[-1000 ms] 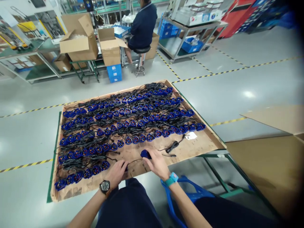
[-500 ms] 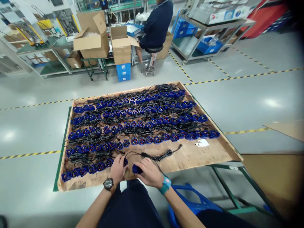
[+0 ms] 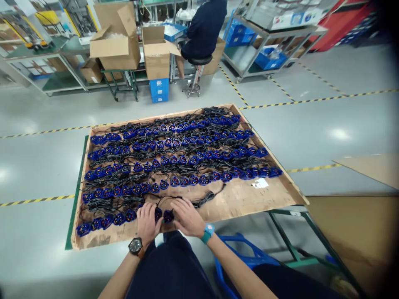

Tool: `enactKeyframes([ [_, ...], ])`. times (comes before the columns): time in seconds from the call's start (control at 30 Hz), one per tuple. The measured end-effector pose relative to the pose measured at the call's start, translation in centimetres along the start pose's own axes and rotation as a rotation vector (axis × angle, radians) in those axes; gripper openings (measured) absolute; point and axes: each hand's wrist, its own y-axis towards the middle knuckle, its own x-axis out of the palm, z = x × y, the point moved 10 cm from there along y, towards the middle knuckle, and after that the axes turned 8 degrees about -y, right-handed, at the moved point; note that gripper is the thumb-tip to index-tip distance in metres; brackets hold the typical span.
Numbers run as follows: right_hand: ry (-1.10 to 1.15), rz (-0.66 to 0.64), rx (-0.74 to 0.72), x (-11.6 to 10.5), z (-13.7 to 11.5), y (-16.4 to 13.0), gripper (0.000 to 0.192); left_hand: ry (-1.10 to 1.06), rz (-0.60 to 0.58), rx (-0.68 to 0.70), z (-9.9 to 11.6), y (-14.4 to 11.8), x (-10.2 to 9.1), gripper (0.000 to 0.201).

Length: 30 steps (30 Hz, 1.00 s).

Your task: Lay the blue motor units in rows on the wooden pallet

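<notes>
A wooden board [image 3: 249, 198] on a green-framed table carries several rows of blue round parts [image 3: 174, 160] with black cables. My left hand [image 3: 147, 222], with a black watch on the wrist, rests at the near edge and touches a blue part [image 3: 158, 214] at the end of the nearest row. My right hand [image 3: 187, 216], with a teal watch, sets another blue part [image 3: 168, 216] down beside it. That part's black coiled cable [image 3: 207, 197] trails off to the right across bare wood.
A white slip [image 3: 260, 183] lies on the board's right side. A blue stool frame [image 3: 246, 257] stands by my right leg. A large cardboard sheet [image 3: 358, 232] fills the right. A seated person [image 3: 204, 29], open cardboard boxes [image 3: 116, 39] and shelving carts stand behind.
My right hand carried the blue part leftward to the end of the nearest row, next to my left hand. Its cable followed to the left. The view shifted a little.
</notes>
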Motion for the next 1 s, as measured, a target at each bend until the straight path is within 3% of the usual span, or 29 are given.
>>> enactKeyframes([
  [0.1, -0.124, 0.104, 0.245, -1.9, 5.4, -3.0, 0.057, -0.064, -0.048, 0.144, 2.1, -0.1, 0.2, 0.044],
  [0.17, -0.239, 0.089, 0.349, -2.2, 8.4, -4.6, 0.057, -0.095, -0.109, 0.250, 3.6, -0.3, 0.8, 0.046],
  [0.3, -0.411, -0.028, 0.266, -1.6, 10.8, -5.8, 0.050, -0.085, -0.195, 0.349, 4.9, -0.8, 2.3, 0.049],
  [0.43, -0.405, -0.022, 0.187, -2.0, 11.2, -6.4, 0.041, -0.107, -0.240, 0.293, 5.0, -1.1, 3.3, 0.059],
  [0.53, -0.406, 0.017, 0.194, -2.8, 11.2, -6.7, 0.046, -0.160, -0.197, 0.228, 5.3, -1.1, 3.7, 0.070],
  [0.7, -0.291, 0.055, 0.270, -3.0, 11.3, -5.9, 0.051, -0.169, -0.081, 0.112, 4.6, -0.9, 4.3, 0.055],
  [0.83, -0.033, 0.047, 0.256, -0.5, 10.0, -3.3, 0.039, -0.164, -0.047, 0.084, 3.8, -1.3, 4.3, 0.053],
  [1.0, -0.348, -0.027, 0.253, 2.6, 7.2, -1.1, 0.041, -0.109, -0.045, 0.127, 4.2, -2.4, 4.1, 0.059],
])
